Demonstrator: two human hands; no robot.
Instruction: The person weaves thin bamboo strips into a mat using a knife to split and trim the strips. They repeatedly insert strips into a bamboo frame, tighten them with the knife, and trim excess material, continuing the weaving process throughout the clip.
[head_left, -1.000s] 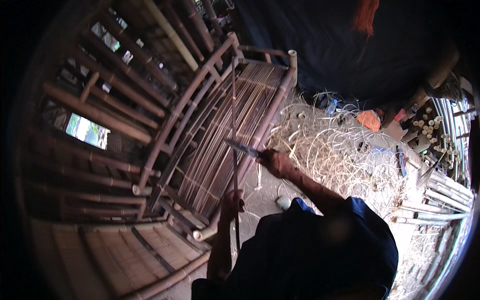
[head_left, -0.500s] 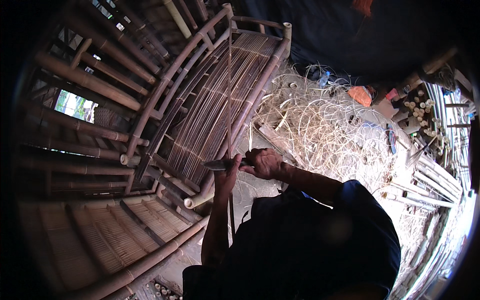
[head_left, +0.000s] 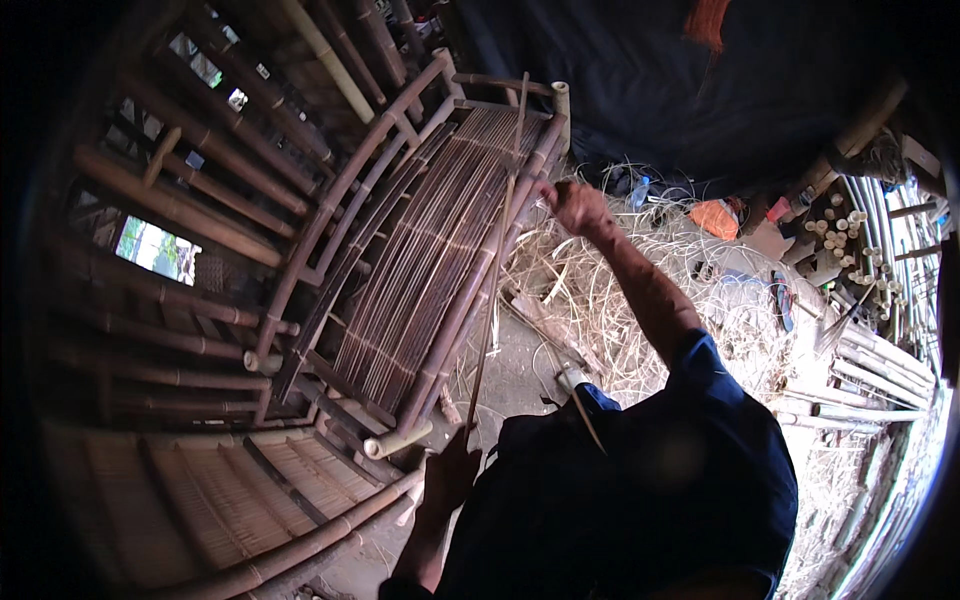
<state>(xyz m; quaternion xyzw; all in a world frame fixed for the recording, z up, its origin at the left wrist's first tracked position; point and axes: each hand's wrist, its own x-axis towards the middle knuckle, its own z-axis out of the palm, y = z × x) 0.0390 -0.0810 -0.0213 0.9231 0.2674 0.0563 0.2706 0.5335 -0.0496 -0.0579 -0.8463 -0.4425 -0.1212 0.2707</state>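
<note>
A long thin bamboo strip (head_left: 489, 330) slants up from near my body and passes in front of the bamboo bench (head_left: 420, 250). My left hand (head_left: 452, 478), in shadow, is closed round its lower end. Out at full reach, my right hand (head_left: 578, 208) is closed on the handle of a knife (head_left: 541, 187). The knife's blade points left to the upper part of the strip; it is dim and blurred, so I cannot tell whether it touches.
Pale bamboo shavings (head_left: 640, 270) cover the floor to the right. Beyond lie an orange bag (head_left: 715, 218), a plastic bottle (head_left: 639, 192) and stacked bamboo poles (head_left: 850, 235). A dark sheet (head_left: 620, 80) hangs at the back. A slatted bamboo platform (head_left: 210, 490) stands lower left.
My right hand has moved away from me with the knife, up along the strip. My left hand has dropped toward my body. The strip now leans to the right at its far end.
</note>
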